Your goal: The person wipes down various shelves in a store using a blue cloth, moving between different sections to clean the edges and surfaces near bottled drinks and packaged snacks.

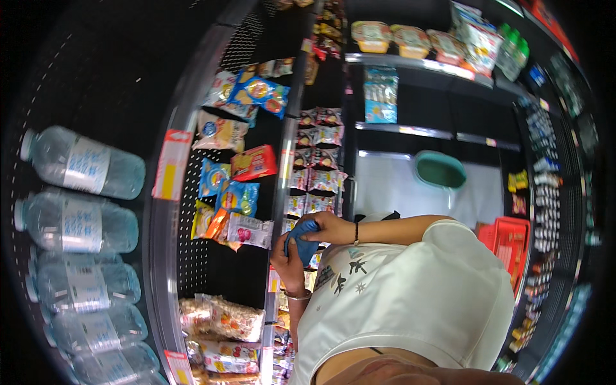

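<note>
Both my hands hold a folded or bunched blue cloth (303, 246) in front of the white shirt. My right hand (329, 228), with a dark cord bracelet at the wrist, grips its upper part, the thumb lying across it. On the lower side, my left hand (288, 262), a silver bangle at its wrist, pinches the cloth's near edge. Just beyond the hands is a shelf (226, 269) of bagged snacks. A whitish snack packet (249, 230) lies closest to the cloth, beside an orange packet (219, 226).
Large water bottles (86, 226) line the upper shelf at left. A red snack pack (253, 162) and blue chip bags (238, 197) lie loosely on the snack shelf. A teal oval tub (440, 169) stands on the pale floor (385, 183). A red plastic basket (505, 245) is behind the body.
</note>
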The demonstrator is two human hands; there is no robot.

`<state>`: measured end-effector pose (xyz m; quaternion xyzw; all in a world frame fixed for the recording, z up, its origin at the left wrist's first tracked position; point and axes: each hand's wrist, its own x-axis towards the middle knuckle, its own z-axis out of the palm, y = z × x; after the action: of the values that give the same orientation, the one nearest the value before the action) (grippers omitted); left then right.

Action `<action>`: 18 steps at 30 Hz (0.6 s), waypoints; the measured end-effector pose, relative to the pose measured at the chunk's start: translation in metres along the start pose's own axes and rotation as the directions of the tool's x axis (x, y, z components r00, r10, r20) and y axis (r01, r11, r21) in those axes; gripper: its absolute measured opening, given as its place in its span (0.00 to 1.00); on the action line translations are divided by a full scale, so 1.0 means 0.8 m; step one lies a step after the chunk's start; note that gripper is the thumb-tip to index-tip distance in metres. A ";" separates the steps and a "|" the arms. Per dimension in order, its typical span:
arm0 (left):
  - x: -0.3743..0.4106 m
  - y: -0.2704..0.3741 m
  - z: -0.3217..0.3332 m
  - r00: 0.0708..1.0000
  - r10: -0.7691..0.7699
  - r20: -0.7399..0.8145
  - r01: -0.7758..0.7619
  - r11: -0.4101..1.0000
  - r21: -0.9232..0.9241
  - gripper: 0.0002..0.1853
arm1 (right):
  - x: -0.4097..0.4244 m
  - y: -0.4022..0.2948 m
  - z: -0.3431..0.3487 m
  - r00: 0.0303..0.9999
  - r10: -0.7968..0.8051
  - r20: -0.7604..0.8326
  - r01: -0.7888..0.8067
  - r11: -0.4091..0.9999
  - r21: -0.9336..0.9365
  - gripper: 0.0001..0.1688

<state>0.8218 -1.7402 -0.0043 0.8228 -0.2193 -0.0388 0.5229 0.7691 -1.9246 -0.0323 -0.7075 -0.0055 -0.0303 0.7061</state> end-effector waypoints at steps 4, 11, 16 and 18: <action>-0.008 -0.025 0.023 0.979 -0.098 0.181 0.120 0.986 -0.116 0.11 | -0.033 -0.004 -0.008 0.979 -0.003 -0.204 -0.031 0.986 -0.162 0.20; -0.015 0.000 0.056 0.920 0.075 0.385 -0.049 0.996 -0.075 0.20 | -0.089 0.025 -0.023 0.907 0.039 -0.419 -0.128 0.974 -0.188 0.22; -0.007 0.048 0.089 0.815 0.309 0.489 -0.351 0.937 -0.008 0.30 | -0.079 0.030 -0.026 0.937 0.265 -0.226 -0.195 0.936 0.292 0.29; -0.004 0.042 0.098 0.873 0.239 0.426 -0.257 0.966 -0.016 0.29 | -0.076 0.019 -0.041 0.956 0.254 -0.147 -0.191 0.919 0.344 0.30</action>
<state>0.7855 -1.8169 -0.0107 0.7703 -0.4320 -0.1447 0.4461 0.7077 -1.9549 -0.0508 -0.5708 0.1374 -0.0150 0.8094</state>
